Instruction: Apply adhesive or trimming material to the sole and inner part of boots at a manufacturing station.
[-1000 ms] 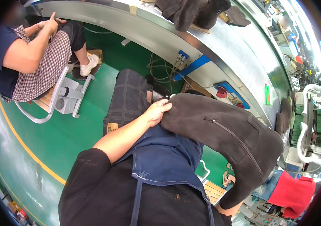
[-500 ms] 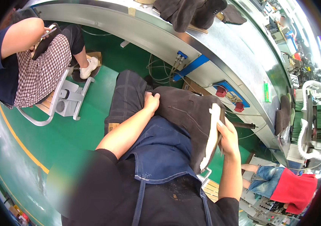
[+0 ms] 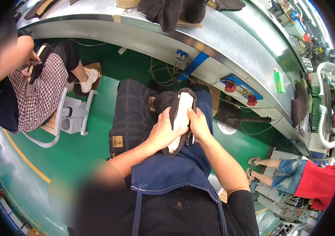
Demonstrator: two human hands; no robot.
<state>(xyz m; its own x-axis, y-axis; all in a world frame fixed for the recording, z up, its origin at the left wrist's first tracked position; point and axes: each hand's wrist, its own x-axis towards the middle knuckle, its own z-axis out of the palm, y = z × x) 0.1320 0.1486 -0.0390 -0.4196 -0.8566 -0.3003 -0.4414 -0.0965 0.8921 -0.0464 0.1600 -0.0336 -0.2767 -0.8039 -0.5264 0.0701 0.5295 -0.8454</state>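
A dark brown boot (image 3: 162,100) rests over my lap, its pale cream sole side (image 3: 184,105) turned up toward me. My left hand (image 3: 166,130) grips its left edge, with the thumb lying across the pale surface. On the opposite edge, my right hand (image 3: 199,125) is closed round the boot, thumb pressed near the rim. The boot's upper is partly hidden under the sole and behind my left hand. Beneath it are my blue apron (image 3: 163,173) and dark trousers.
A long metal workbench (image 3: 230,51) curves across the far side, with dark boots (image 3: 170,13) and a green packet (image 3: 279,81) on it. Cables and a blue socket panel (image 3: 241,89) are below. A seated co-worker (image 3: 41,82) handles a similar piece at left; someone in red (image 3: 319,185) is at right.
The boot has turned from lying broad across my lap to sole-up between my hands. My left hand has moved from the dark upper to the sole's left edge.
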